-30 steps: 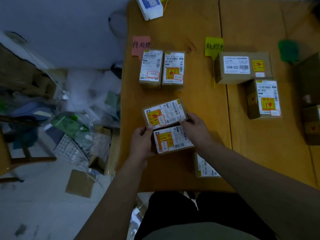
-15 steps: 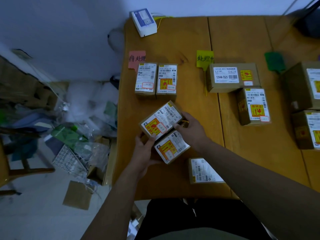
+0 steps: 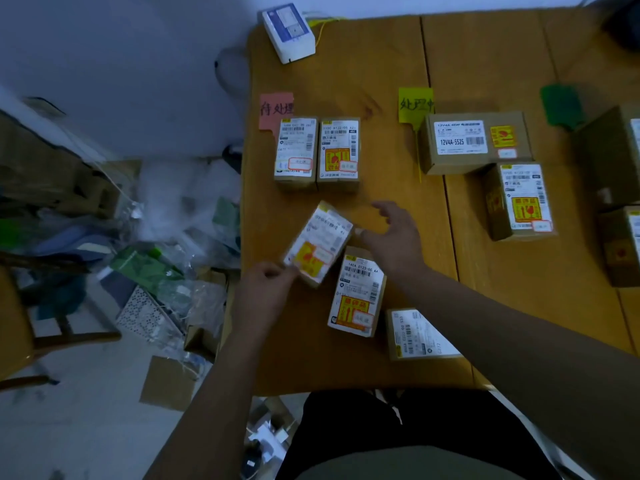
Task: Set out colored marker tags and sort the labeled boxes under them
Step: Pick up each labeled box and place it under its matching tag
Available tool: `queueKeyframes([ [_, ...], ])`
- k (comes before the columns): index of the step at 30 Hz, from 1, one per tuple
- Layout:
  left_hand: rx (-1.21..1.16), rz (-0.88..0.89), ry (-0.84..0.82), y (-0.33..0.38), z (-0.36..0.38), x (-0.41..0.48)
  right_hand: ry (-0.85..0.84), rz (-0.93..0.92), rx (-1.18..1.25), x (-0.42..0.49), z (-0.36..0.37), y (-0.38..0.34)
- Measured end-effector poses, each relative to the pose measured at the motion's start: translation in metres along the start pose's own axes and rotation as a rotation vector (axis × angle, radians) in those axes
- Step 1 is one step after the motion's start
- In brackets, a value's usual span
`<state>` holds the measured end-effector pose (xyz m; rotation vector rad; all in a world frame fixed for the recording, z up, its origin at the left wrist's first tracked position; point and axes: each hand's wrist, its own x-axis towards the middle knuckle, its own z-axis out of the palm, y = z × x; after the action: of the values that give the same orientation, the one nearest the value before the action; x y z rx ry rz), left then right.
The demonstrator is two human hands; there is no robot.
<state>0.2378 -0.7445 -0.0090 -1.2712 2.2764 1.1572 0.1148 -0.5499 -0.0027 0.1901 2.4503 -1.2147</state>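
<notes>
A pink tag [image 3: 276,107], a yellow tag [image 3: 415,103] and a green tag [image 3: 561,105] lie along the far part of the wooden table [image 3: 388,60]. Two labeled boxes [image 3: 318,152] stand under the pink tag, and two more [image 3: 476,142] under the yellow one. My left hand [image 3: 265,289] grips the near corner of a tilted labeled box [image 3: 318,242]. My right hand [image 3: 394,233] hovers open just right of that box, fingers spread, holding nothing. Another labeled box [image 3: 358,292] lies below it, and one more [image 3: 417,334] rests by my right forearm.
A white device [image 3: 287,31] sits at the table's far left corner. Larger cardboard boxes [image 3: 613,188] stand at the right edge under the green tag. Left of the table, the floor holds plastic bags, cardboard and clutter [image 3: 149,258].
My right hand let go of the two boxes and lifted open. The upper box, in my left hand, turned toward upright and parted from the lower box, which now lies on the table.
</notes>
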Motion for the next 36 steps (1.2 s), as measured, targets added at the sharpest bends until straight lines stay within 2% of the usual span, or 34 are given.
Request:
queueKeyframes([
  [2, 0.056, 0.08, 0.253, 0.013, -0.006, 0.004, 0.093, 0.242, 0.104, -0.008, -0.005, 0.001],
  [4, 0.114, 0.138, 0.373, 0.027, -0.006, 0.009, 0.057, 0.434, 0.16, -0.016, -0.009, 0.005],
  [7, 0.146, 0.228, 0.415, 0.043, -0.004, 0.023, -0.031, 0.501, 0.163, -0.027, -0.009, 0.012],
  [11, 0.266, 0.339, 0.368, 0.051, -0.001, 0.057, -0.083, 0.538, 0.157, -0.03, -0.002, 0.018],
  [13, 0.277, 0.334, 0.22, 0.051, 0.0, 0.073, -0.113, 0.53, 0.189, -0.029, 0.0, 0.021],
  [15, 0.168, 0.335, 0.018, 0.05, -0.002, 0.08, -0.132, 0.522, 0.203, -0.027, 0.002, 0.023],
  [17, 0.142, 0.321, -0.085, 0.045, -0.006, 0.079, -0.113, 0.513, 0.217, -0.022, 0.004, 0.024],
  [19, 0.158, 0.251, -0.164, 0.034, -0.01, 0.073, -0.077, 0.497, 0.235, -0.016, 0.007, 0.023],
  [22, -0.032, 0.133, -0.354, 0.012, -0.003, 0.06, -0.063, 0.439, 0.265, -0.011, 0.012, 0.015],
  [26, -0.352, 0.015, -0.338, 0.0, 0.008, 0.039, -0.173, 0.316, 0.358, -0.009, 0.009, 0.009],
  [28, -0.473, -0.016, -0.344, 0.002, 0.009, 0.033, -0.234, 0.3, 0.486, -0.006, -0.005, 0.006],
  [31, -0.571, 0.024, -0.314, 0.023, 0.004, 0.02, -0.272, 0.239, 0.673, 0.002, -0.035, -0.003],
  [36, -0.685, 0.213, -0.2, 0.086, 0.003, -0.01, -0.286, 0.034, 0.816, 0.011, -0.093, -0.009],
])
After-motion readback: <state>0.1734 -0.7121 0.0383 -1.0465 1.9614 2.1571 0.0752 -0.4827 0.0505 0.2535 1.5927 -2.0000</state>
